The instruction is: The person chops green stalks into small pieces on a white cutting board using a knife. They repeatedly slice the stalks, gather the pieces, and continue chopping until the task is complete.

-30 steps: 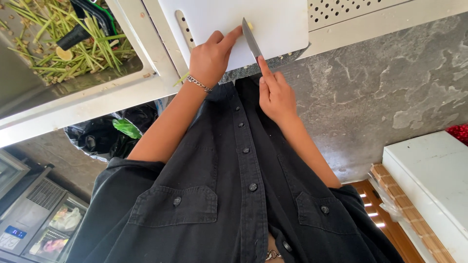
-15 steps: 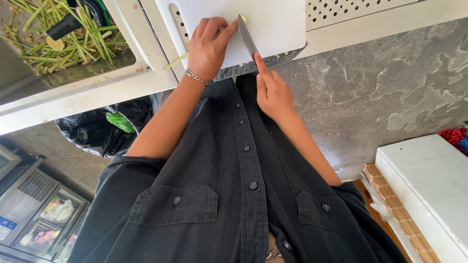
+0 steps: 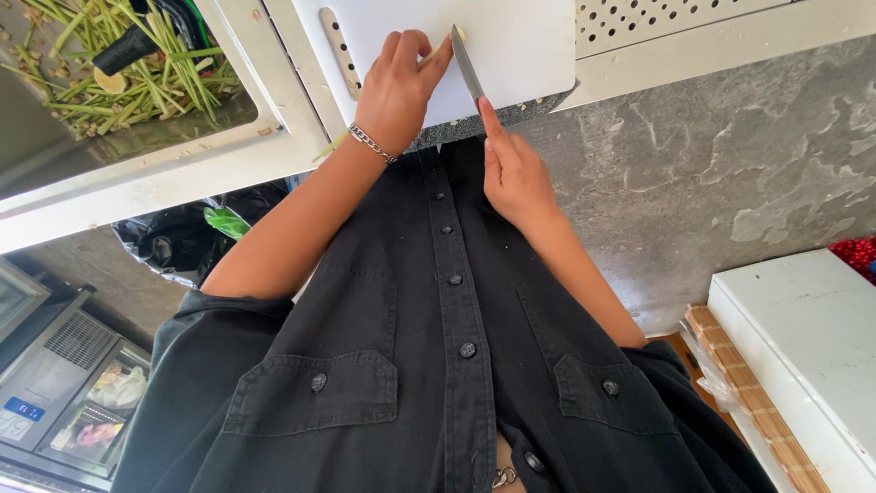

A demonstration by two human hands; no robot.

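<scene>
My left hand (image 3: 400, 89) has slid back down the white cutting board (image 3: 520, 50) since a moment ago, and the knife (image 3: 467, 62) has tipped a little. In the head view, my left hand is curled tight, pinning a thin green stalk (image 3: 436, 50) on the board. My right hand (image 3: 513, 169) grips the knife handle, one finger along the blade. The board lies on the counter (image 3: 730, 173). A tray of green stalks (image 3: 137, 64) sits to the left.
</scene>
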